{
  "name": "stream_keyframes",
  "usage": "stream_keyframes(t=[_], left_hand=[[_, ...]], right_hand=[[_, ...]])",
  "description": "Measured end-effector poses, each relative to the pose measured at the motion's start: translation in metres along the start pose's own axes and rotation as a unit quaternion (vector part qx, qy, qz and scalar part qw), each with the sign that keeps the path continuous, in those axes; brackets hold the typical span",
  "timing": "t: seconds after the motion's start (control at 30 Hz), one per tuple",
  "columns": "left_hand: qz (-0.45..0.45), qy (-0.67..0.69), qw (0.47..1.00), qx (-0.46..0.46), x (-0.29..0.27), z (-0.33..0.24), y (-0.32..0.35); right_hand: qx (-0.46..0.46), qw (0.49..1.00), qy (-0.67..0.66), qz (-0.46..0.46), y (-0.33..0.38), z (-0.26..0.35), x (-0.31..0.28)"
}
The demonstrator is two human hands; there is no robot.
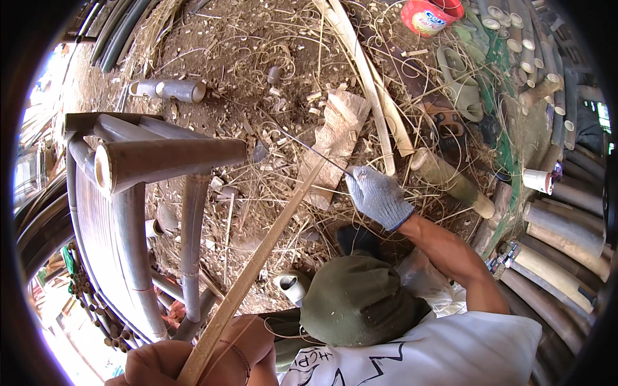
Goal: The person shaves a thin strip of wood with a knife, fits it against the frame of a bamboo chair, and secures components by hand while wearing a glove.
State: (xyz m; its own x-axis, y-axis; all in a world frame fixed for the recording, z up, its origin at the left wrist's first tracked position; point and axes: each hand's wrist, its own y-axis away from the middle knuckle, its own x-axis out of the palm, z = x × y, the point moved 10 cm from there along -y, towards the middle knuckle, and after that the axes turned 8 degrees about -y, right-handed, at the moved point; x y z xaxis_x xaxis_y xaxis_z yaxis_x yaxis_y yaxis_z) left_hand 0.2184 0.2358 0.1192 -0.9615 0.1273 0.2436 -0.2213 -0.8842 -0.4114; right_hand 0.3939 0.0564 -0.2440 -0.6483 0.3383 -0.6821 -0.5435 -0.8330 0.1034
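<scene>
My bare left hand, at the lower left with a cord round its wrist, is closed on a long, pale bamboo strip. The strip slants up to the middle. There a knife with a thin dark blade crosses its far end; whether they touch I cannot tell. My right hand, in a grey knitted glove, is wrapped round the knife's handle, which is hidden. Beneath the blade and strip tip lies a rough, light wooden slab. Olive cloth rounds up in front of my white shirt.
A bamboo frame stands close on the left. Shavings and thin curls cover the dirt floor. Long split pieces, a bamboo length, clogs and a red tub lie ahead. Bamboo poles are stacked right.
</scene>
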Motion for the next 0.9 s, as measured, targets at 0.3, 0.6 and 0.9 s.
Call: stream_keyframes(t=[0.3,0.6,0.9], left_hand=[[-0.016,-0.026,0.999,-0.035,-0.009,0.002,0.003],[-0.026,-0.095,0.992,-0.082,-0.007,0.008,0.003],[0.067,-0.951,0.285,-0.101,-0.026,-0.035,0.017]], right_hand=[[0.044,0.992,0.06,0.098,-0.015,-0.059,0.043],[-0.089,0.99,-0.108,-0.035,-0.012,0.032,-0.017],[-0.121,0.978,-0.141,-0.096,-0.008,0.025,-0.031]])
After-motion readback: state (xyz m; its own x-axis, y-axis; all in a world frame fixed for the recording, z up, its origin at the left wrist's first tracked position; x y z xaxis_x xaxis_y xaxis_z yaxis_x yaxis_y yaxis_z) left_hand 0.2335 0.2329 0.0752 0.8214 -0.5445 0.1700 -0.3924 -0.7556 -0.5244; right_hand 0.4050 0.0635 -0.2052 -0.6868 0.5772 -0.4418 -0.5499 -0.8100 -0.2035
